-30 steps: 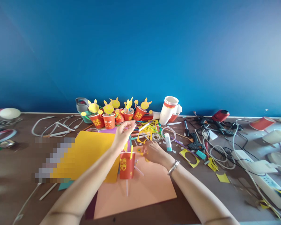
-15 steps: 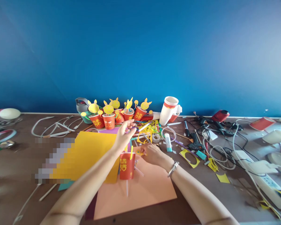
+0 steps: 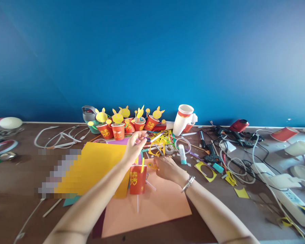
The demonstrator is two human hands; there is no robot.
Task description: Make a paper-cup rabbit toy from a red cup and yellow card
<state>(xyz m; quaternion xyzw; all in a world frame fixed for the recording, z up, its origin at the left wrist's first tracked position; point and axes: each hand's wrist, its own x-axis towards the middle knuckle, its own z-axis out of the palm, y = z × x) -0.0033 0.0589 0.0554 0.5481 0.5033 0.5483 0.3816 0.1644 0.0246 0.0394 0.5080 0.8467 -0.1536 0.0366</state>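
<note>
Head view: open left hand (image 3: 135, 146), fingers spread, just above an upright red paper cup (image 3: 138, 180) with a yellow paper strip, over a flat peach card sheet (image 3: 152, 211); curled right hand (image 3: 167, 168) beside a small yellow paper cutout (image 3: 151, 164), any grip on it impossible to tell.

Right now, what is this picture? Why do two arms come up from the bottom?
This picture comes from a camera worn on a person's head, looking down, so those arms are the person's own. No machine is in it. The left hand is up and open. The right hand is beside a red paper cup and near a small yellow paper piece, but I can't tell if it holds that piece. On the brown table lie a yellow card, a peach paper sheet, a glue gun and a row of red cups with yellow rabbit shapes.
</note>
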